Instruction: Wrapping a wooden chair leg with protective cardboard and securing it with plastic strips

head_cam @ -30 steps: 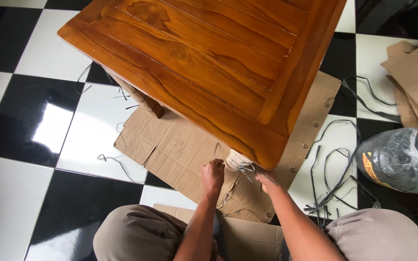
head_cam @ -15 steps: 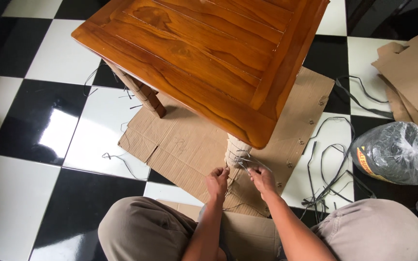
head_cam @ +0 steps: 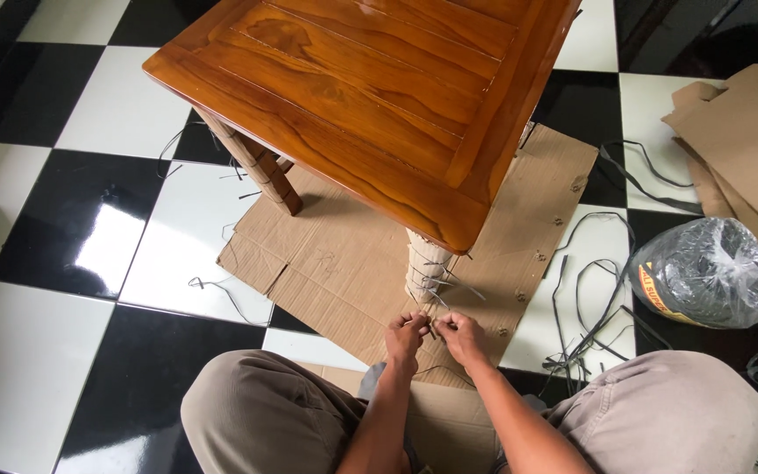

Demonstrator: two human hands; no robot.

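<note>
- Both hands have dropped lower and drawn together since the earlier frames, from under the table's near corner to the foot of the wrapped leg; the view has also shifted, so the table sits higher in frame.
- Wooden table (head_cam: 370, 96): glossy brown slatted top, standing on the cardboard; taken as landmark for all entries below.
- Checkered floor (head_cam: 37, 351): black and white tiles, under and around the table.
- Cardboard sheet (head_cam: 335, 263): flattened, beneath the table, reaching toward the person's knees.
- Loose cardboard pieces (head_cam: 747, 123): well to the right of the table.
- Plastic-wrapped bundle (head_cam: 704, 272): dark, in clear film, right of the table, below the loose cardboard.
- Loose straps (head_cam: 589, 307): dark strips on the floor between the table's near corner and the bundle.
- Wrapped leg (head_cam: 427, 263): table's near corner leg, covered in pale corrugated wrap, bound with thin strapping (head_cam: 440, 285).
- Left hand (head_cam: 407, 333): just below the wrapped leg, fingers pinched closed on a strap end.
- Right hand (head_cam: 462, 336): just beside the left, fingers likewise closed on the strapping; fingertips of both nearly meet.
</note>
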